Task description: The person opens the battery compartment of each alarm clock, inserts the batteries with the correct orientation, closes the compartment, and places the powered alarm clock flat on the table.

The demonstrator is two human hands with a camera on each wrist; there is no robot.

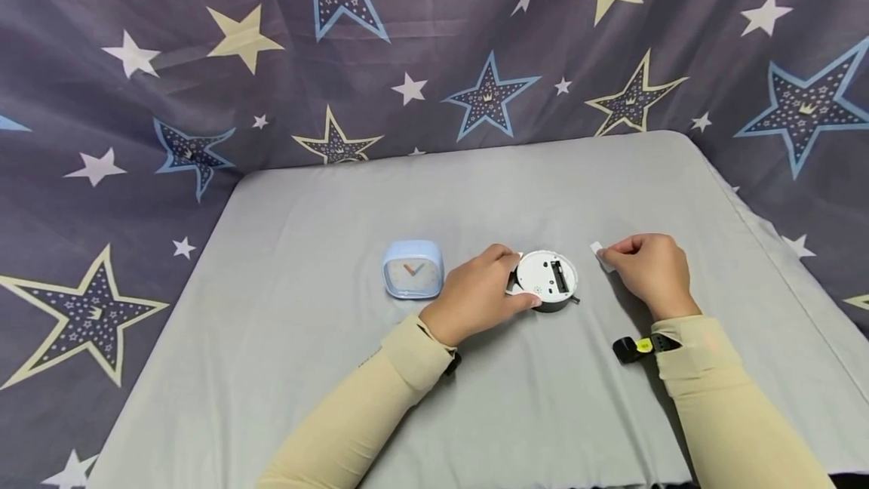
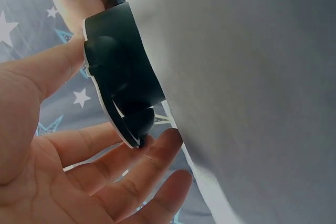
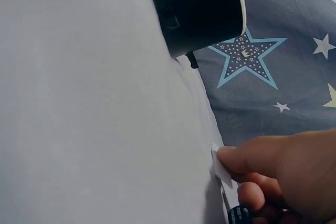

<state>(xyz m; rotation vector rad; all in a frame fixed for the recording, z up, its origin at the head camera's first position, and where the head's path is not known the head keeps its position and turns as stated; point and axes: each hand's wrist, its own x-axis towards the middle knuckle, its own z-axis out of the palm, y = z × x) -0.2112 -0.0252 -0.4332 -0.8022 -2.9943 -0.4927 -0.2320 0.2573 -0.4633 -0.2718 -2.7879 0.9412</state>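
My left hand (image 1: 478, 294) grips a round alarm clock (image 1: 545, 278) between thumb and fingers. Its white back faces up, showing a dark battery slot; the dark side wall (image 2: 118, 59) appears in the left wrist view. Whether a battery lies in the slot, I cannot tell. To the right of the clock, my right hand (image 1: 652, 270) pinches a small white plastic piece (image 3: 220, 166) just at the cloth. Under those fingers the right wrist view shows the end of a dark cylinder with small print, like a battery (image 3: 239, 215); its rest is hidden.
A light blue square alarm clock (image 1: 413, 270) stands upright left of my left hand. Grey cloth (image 1: 326, 247) covers the table. A star-patterned curtain (image 1: 434, 44) hangs behind and along the sides.
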